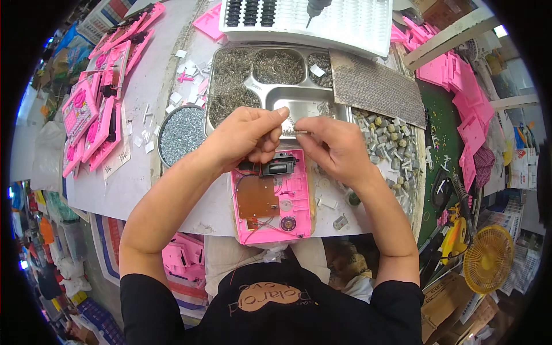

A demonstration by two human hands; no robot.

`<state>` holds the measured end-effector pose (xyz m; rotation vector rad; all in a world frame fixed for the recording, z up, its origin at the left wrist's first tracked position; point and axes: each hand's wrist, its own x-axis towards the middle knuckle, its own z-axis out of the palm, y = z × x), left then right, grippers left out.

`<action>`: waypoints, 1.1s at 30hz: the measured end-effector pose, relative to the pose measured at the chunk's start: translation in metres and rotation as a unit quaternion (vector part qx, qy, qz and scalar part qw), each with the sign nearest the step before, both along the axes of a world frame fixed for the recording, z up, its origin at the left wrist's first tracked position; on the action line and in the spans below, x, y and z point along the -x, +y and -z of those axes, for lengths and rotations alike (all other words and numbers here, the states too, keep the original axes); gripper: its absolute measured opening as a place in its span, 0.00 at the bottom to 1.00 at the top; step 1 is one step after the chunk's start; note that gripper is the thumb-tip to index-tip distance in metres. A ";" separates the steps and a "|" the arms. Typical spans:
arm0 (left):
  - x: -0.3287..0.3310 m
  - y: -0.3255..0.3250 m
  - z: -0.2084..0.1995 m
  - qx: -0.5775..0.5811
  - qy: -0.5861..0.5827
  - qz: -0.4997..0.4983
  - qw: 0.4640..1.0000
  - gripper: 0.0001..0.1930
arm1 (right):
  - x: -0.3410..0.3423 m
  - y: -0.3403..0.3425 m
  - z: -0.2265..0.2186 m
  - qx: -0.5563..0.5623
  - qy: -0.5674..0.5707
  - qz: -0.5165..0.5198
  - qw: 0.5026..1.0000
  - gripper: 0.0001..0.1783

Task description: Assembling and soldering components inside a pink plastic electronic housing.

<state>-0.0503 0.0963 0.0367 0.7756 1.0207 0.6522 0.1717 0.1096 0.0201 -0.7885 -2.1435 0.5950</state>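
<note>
Both of my hands are raised over the near edge of a steel compartment tray point(260, 87) whose sections hold masses of small wiry metal parts, possibly springs. My left hand point(248, 137) is closed, its thumb and curled fingers pressed together. My right hand point(338, 148) pinches with thumb and forefinger close beside it; whatever is in either grip is too small to name. Just below them lies an open pink plastic housing point(296, 187). It carries a brown circuit board point(257, 196), thin wires, a round speaker point(288, 223) and a black part point(280, 166), partly hidden by my left hand.
Left of the tray stands a round bowl of small screws point(181, 135). Pink toy shells point(80, 115) are stacked farther left. Many small motors point(397, 152) lie at right, beside a textured grey sheet point(374, 86). A power screwdriver point(316, 8) hangs above a white tray point(345, 26).
</note>
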 end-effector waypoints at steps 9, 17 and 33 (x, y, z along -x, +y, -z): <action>0.002 -0.002 0.016 -0.359 0.173 -0.074 0.914 0.21 | 0.014 0.005 -0.001 0.026 -0.011 -0.016 0.999 0.08; 0.018 -0.015 0.003 -0.190 0.035 -0.062 0.979 0.08 | 0.022 -0.002 -0.007 0.288 0.065 -0.033 0.955 0.08; 0.013 -0.011 0.000 -0.131 0.098 -0.093 0.982 0.22 | 0.033 0.004 -0.010 -0.193 -0.044 -0.047 0.979 0.17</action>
